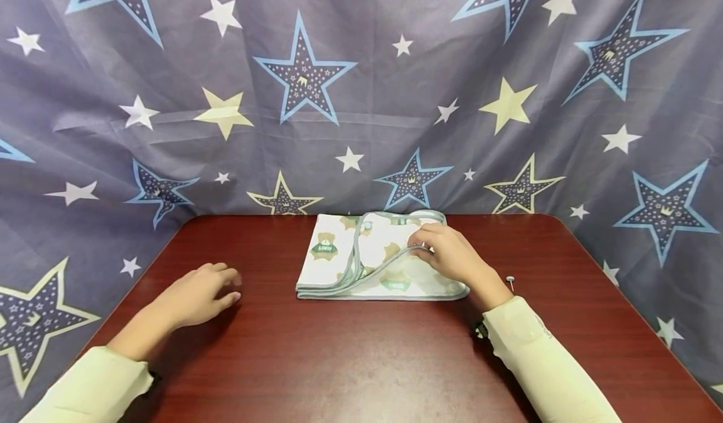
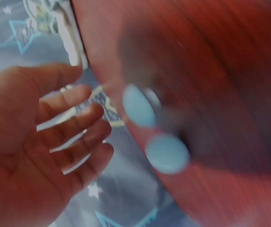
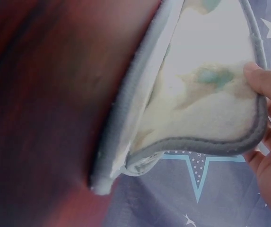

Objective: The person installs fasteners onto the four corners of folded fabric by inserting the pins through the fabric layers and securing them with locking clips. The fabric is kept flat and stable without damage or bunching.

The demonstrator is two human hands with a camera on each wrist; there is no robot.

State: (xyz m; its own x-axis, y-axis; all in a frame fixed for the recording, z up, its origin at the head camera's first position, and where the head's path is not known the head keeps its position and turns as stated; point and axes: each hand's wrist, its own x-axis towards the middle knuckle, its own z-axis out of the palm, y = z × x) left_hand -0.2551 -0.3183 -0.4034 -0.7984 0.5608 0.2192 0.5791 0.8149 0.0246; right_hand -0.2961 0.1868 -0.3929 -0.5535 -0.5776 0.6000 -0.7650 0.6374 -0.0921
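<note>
Folded blanket, its long axis running left–right, at the far edge of the table; my right hand pinches its raised flap; my left hand hangs relaxed, left.

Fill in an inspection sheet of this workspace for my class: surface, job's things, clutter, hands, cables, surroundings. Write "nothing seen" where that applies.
Surface: glossy dark-red table.
Job's things: folded white cloth, bear-printed, grey-green edging, one edge lifted.
Clutter: small pale-headed pin right of the cloth; two pale-blue rounded pieces, blurred, in the left wrist view.
Hands: right hand pinches the cloth's edge; left hand is apart from it, fingers relaxed, holding nothing.
Cables: nothing seen.
Surroundings: grey-blue star-print curtain behind the table.
</note>
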